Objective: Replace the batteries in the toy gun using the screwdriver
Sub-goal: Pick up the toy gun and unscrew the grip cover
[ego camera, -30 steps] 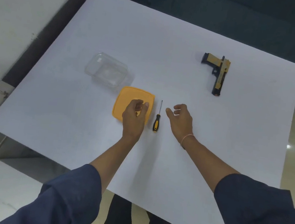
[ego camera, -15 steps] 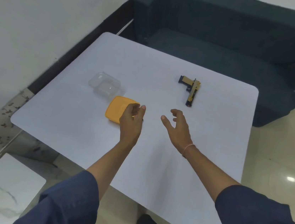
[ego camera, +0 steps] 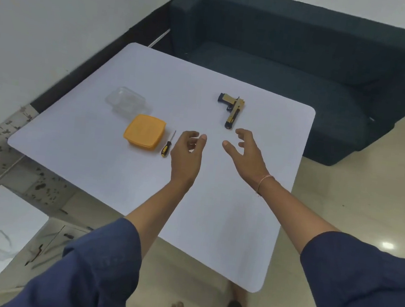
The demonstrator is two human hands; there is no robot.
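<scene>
A gold and black toy gun (ego camera: pixel 232 110) lies flat on the white table (ego camera: pixel 141 186), muzzle toward me. A small screwdriver (ego camera: pixel 167 144) with a black and yellow handle lies right of the orange lid. My right hand (ego camera: pixel 246 150) hovers just below the gun's muzzle, fingers spread and relaxed, holding nothing. My left hand (ego camera: pixel 187 151) hovers right of the screwdriver, fingers loosely curled, also holding nothing.
An orange lid (ego camera: pixel 144 132) lies on the table beside a clear plastic container (ego camera: pixel 127 101) behind it. A dark sofa (ego camera: pixel 295 70) stands past the far edge. A white wall runs along the left, tiled floor to the right.
Both hands have moved right and forward, the left off the orange lid, the right up toward the gun. The camera has pulled back and tilted up, uncovering the screwdriver.
</scene>
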